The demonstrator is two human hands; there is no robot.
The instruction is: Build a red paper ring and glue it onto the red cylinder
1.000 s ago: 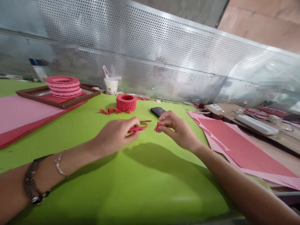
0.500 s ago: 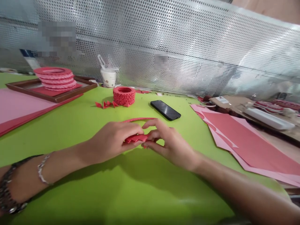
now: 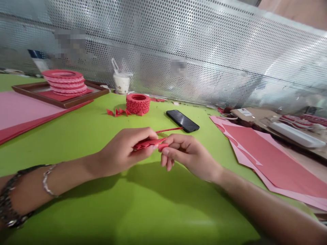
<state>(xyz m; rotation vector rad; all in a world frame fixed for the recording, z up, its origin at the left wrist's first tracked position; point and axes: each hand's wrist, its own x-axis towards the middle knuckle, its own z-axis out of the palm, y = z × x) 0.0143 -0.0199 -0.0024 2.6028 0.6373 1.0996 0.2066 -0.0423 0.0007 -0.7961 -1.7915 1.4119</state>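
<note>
My left hand point(image 3: 130, 146) is closed round a folded red paper strip point(image 3: 148, 143) with a zigzag edge. Beside it, the thumb and fingers of my right hand point(image 3: 186, 153) pinch a small red paper piece point(image 3: 162, 146) near the strip's end. A thin red paper edge point(image 3: 170, 129) shows behind the hands and reaches toward the black phone point(image 3: 182, 120). Past the hands stands a round stack of red paper rings point(image 3: 138, 103), with several small folded red pieces point(image 3: 119, 112) lying at its left.
Pink and red sheets lie at the left point(image 3: 28, 109) and right point(image 3: 270, 153) of the green table point(image 3: 153, 204). A brown tray point(image 3: 58, 102) holds stacked pink rings point(image 3: 65, 83). A white cup point(image 3: 121, 83) stands by the perforated metal panel point(image 3: 199, 44).
My right hand has drawn slightly away from the left, and a small red piece now shows in its pinch. The red edge behind the hands has tilted. The view has shifted slightly.
</note>
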